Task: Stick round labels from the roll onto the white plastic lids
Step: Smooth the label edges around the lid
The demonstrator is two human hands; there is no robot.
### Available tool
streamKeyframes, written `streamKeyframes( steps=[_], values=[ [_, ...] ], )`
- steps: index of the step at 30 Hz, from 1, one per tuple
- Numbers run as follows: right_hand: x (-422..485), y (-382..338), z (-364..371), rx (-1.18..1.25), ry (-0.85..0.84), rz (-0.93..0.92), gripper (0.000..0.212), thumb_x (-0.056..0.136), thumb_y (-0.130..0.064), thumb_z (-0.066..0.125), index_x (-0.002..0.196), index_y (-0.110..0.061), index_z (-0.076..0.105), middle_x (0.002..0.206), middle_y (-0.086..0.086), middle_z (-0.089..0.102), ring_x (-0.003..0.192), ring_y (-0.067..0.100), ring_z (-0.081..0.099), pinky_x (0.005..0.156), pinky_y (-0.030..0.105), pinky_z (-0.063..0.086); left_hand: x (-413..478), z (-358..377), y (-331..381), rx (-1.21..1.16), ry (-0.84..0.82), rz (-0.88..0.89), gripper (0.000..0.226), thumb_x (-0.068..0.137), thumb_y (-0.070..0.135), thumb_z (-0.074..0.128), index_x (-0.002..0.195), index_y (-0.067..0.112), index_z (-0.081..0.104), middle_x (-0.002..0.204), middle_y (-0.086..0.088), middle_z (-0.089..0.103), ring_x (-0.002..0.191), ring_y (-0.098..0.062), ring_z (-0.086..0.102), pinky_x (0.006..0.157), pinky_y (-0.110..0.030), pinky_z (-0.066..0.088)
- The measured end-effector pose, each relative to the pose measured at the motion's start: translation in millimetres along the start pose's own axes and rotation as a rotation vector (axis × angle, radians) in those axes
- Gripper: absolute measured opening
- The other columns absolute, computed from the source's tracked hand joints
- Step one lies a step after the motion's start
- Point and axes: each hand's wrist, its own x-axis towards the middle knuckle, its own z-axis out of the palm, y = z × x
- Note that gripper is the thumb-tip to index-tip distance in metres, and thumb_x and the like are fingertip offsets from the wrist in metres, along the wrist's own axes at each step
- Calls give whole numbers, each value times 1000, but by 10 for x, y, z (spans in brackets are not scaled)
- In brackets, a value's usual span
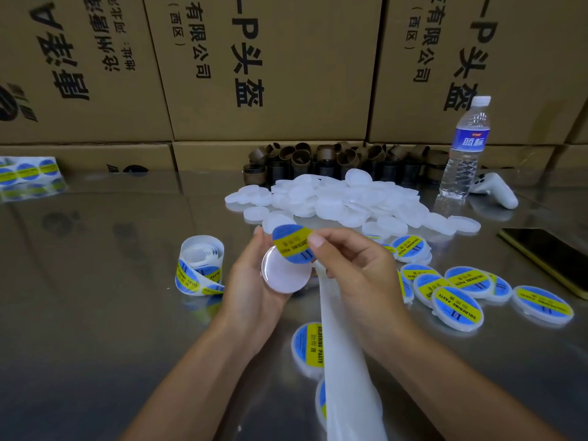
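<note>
Step in hand: label placement on one lid.

- A white lid (285,272) is held at frame centre in the left hand (249,281), fingers curled round its far rim, flat face toward the camera.
- A round label (293,244) is pinched at its right edge between thumb and forefinger of the right hand (356,268). It overlaps the lid's upper edge. Whether it is already in contact cannot be told.
- A backing strip (345,361) runs from under the right hand to the bottom edge of the frame. Whether the lower fingers grip it cannot be seen.

To be done well, as judged:
- The label should be centred over the lid before any contact is made; a bad first touch is probably hard to undo.
- One edge should be laid first, then the rest smoothed across so that no bubble or crease is trapped.
- The lid should be kept level and steady, and the adhesive side touched as little as possible.
- Main risk: overhang at the rim.

Stock: the label roll (200,265) is just left of the hands, the blank lid pile (334,198) above centre, the labelled lids (458,294) right of centre.
</note>
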Motion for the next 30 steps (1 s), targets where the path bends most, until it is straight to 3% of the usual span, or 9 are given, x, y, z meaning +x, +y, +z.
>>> streamKeyframes(
  steps=[3,7,12,21,25,30],
  values=[
    [-8,57,19,-28,-9,54,14,76,-16,76,71,-29,75,74,-1,71,74,11,63,77,31,52,15,-7,5,-7,46,-17,47,86,47,43,93,11,72,92,-14,71,89,-25,70,78,-36,59],
    [2,68,5,-53,19,66,21,73,-10,77,64,-28,74,68,-6,70,63,4,57,65,16,47,16,-2,16,40,69,-8,46,96,46,35,103,9,62,89,-13,72,83,-23,71,79,-35,55],
    [6,65,13,-81,24,91,20,72,-6,78,63,-22,71,64,-4,69,60,3,59,63,17,49,22,11,16,28,78,-16,46,95,45,37,101,8,64,85,-11,74,77,-19,73,64,-29,59],
    [16,97,0,-101,80,105,21,72,-5,79,62,-21,68,64,-4,70,60,4,61,61,17,51,28,22,2,13,25,-6,47,77,45,47,98,7,64,84,-10,73,80,-20,73,66,-29,60],
    [17,104,-2,-116,93,104,22,72,-4,78,62,-21,67,63,-4,70,59,4,61,61,16,51,32,20,-9,-2,19,-5,45,78,44,47,96,7,65,85,-11,73,82,-21,72,69,-31,60],
    [11,111,-2,-149,90,92,22,73,-5,78,62,-21,67,62,-7,68,58,2,60,60,14,50,44,13,-21,31,17,-14,46,79,46,47,99,8,65,91,-11,73,96,-26,70,85,-39,56]
  ],
)
